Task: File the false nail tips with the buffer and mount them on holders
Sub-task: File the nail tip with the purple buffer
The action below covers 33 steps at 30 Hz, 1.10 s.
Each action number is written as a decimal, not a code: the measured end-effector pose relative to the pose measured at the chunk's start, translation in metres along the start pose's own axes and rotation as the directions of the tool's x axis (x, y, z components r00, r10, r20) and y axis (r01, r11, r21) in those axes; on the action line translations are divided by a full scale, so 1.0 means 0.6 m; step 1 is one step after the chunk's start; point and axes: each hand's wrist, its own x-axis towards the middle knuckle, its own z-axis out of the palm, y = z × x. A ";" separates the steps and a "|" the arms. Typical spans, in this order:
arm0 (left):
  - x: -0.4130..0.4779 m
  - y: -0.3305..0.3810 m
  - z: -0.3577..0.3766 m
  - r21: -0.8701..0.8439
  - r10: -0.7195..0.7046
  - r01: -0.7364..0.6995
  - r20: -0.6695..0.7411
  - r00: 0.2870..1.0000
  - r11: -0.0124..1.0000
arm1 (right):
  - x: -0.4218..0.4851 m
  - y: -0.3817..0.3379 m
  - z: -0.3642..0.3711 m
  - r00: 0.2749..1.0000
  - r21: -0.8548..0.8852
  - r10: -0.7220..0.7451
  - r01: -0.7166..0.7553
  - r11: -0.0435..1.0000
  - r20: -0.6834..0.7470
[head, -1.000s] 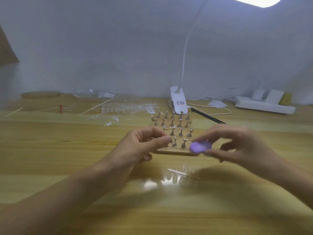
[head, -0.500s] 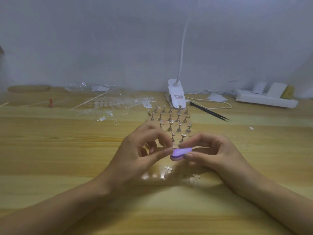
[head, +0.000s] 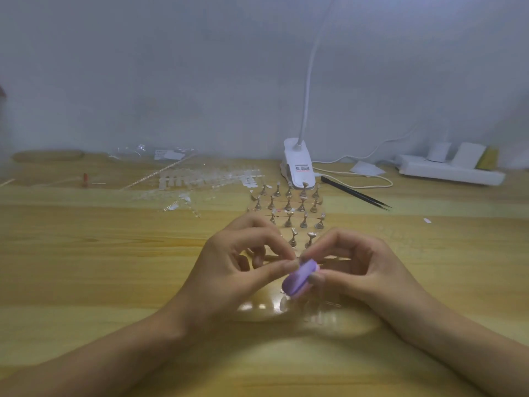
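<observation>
The hands have met: the right hand's [head: 363, 265] grip holds the small purple oval buffer [head: 299, 277], newly tilted against the left hand's [head: 237, 270] narrow pinch. This is probably filing, though I cannot tell whether a tip is held.

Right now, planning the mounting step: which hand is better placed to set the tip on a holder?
Left, probably. The left hand appears to pinch the tip near the holders; the right hand grips the purple buffer.

lilac buffer [head: 300, 277], white lamp [head: 297, 164], black tweezers [head: 355, 193].
</observation>
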 end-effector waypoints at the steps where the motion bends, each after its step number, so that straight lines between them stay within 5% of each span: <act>1: 0.000 0.001 0.001 -0.003 0.011 -0.011 0.017 1.000 1.000 | 0.001 -0.001 -0.001 0.999 0.009 0.010 -0.009 1.000 -0.054; 3: 0.000 0.000 0.000 -0.015 0.012 -0.012 -0.001 1.000 1.000 | 0.001 -0.002 -0.004 0.994 0.043 0.046 -0.042 0.998 -0.102; 6: 0.000 0.000 -0.001 -0.039 -0.007 0.006 -0.023 1.000 0.999 | -0.002 -0.003 0.000 1.000 0.041 0.016 -0.017 0.999 0.025; 9: 0.001 0.000 0.000 -0.049 -0.011 0.011 -0.004 1.000 0.999 | 0.000 -0.002 -0.003 0.994 0.046 0.013 -0.008 0.999 -0.107; 12: 0.002 -0.001 0.001 -0.033 -0.009 0.008 -0.010 1.000 0.999 | 0.000 -0.002 -0.001 0.999 0.027 0.027 -0.028 0.999 0.028; 16: 0.002 -0.001 0.000 -0.036 -0.024 0.023 -0.009 1.000 0.999 | 0.003 0.000 -0.004 0.994 0.062 0.047 -0.040 0.997 -0.099; 19: 0.002 -0.001 0.000 -0.029 -0.023 0.022 -0.018 1.000 0.999 | 0.002 -0.001 -0.001 0.999 0.043 0.025 -0.027 0.999 0.036; 22: 0.002 -0.003 0.000 -0.039 -0.026 0.026 -0.009 1.000 0.999 | 0.004 0.000 -0.005 0.992 0.048 0.036 -0.030 0.998 -0.117; 25: 0.002 -0.002 0.001 -0.057 -0.019 0.019 -0.009 1.000 0.998 | 0.004 0.001 -0.001 0.999 0.053 0.035 -0.036 0.998 0.015; 29: 0.002 -0.001 0.000 -0.035 -0.022 0.022 -0.006 1.000 0.999 | 0.006 0.006 -0.007 0.991 0.071 0.053 -0.045 0.996 -0.122; 33: -0.001 0.000 0.002 -0.032 -0.009 0.009 0.017 1.000 0.999 | 0.009 0.006 -0.012 0.994 0.045 0.081 -0.078 0.996 -0.071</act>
